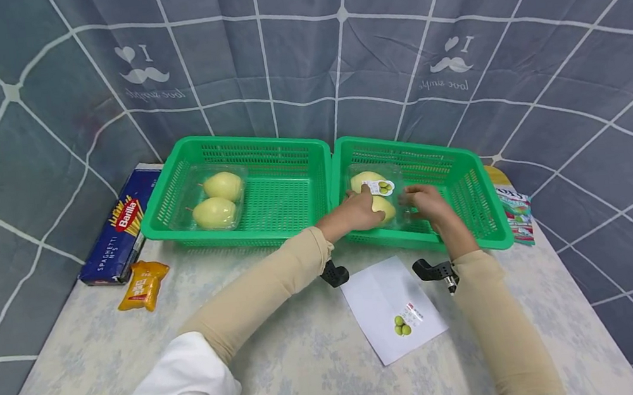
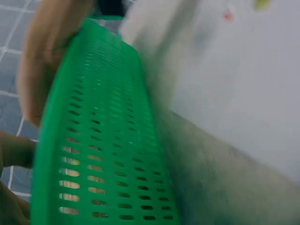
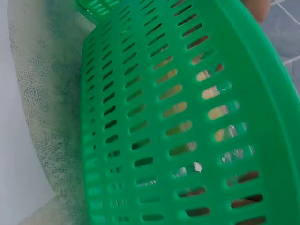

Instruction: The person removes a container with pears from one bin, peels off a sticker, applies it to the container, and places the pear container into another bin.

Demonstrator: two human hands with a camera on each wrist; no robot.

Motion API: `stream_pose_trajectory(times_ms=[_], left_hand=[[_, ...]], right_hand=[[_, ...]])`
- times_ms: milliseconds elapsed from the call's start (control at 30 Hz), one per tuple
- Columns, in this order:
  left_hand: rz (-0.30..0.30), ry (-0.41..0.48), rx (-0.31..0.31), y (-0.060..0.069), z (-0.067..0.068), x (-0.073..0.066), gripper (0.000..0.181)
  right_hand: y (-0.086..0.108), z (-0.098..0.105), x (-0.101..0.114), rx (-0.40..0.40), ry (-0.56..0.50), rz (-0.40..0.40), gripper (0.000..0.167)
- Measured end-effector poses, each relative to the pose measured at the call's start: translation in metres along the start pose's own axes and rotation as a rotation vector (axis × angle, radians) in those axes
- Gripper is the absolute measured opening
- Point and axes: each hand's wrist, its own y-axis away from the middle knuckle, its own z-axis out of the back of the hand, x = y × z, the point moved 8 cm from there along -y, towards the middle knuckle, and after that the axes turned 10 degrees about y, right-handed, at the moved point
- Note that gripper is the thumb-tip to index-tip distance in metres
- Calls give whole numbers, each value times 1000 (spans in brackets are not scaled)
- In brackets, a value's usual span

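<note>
In the head view, a clear plastic pack of pears [image 1: 383, 221] with a white fruit label [image 1: 380, 187] lies in the right green basket [image 1: 468, 205]. My left hand [image 1: 355, 211] reaches over the pack's left part, its fingers by the label and its thumb over the lower pear. At the pack's right edge is my right hand [image 1: 427, 203], with bent fingers and nothing plainly gripped. Basket walls hide most of the pack from both wrist views. Another clear pack, holding two yellow-green pears [image 1: 215, 213], sits in the left green basket [image 1: 279, 204].
On the table lies a white sheet [image 1: 380, 299] with one fruit label [image 1: 402, 325]. A spaghetti box [image 1: 119, 232] and an orange snack packet [image 1: 144, 285] are at the left. Colourful packets [image 1: 515, 210] lie right of the baskets. A grey curtain [image 1: 302, 52] hangs behind.
</note>
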Motion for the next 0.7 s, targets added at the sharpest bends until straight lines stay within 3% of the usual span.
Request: stream_pose_trajectory(times_ms=[200, 300, 533, 700], left_hand=[[-6, -189, -87, 1, -4, -3, 73], [-31, -240, -115, 3, -4, -5, 69], [-49, -310, -105, 4, -6, -6, 66], [-53, -331, -103, 5, -5, -8, 66]], right_hand=[[-1, -10, 1, 54, 133, -15, 56], [0, -13, 8, 34, 197, 8, 60], [0, -10, 19, -55, 446, 66, 61], [0, -6, 22, -101, 493, 68, 60]])
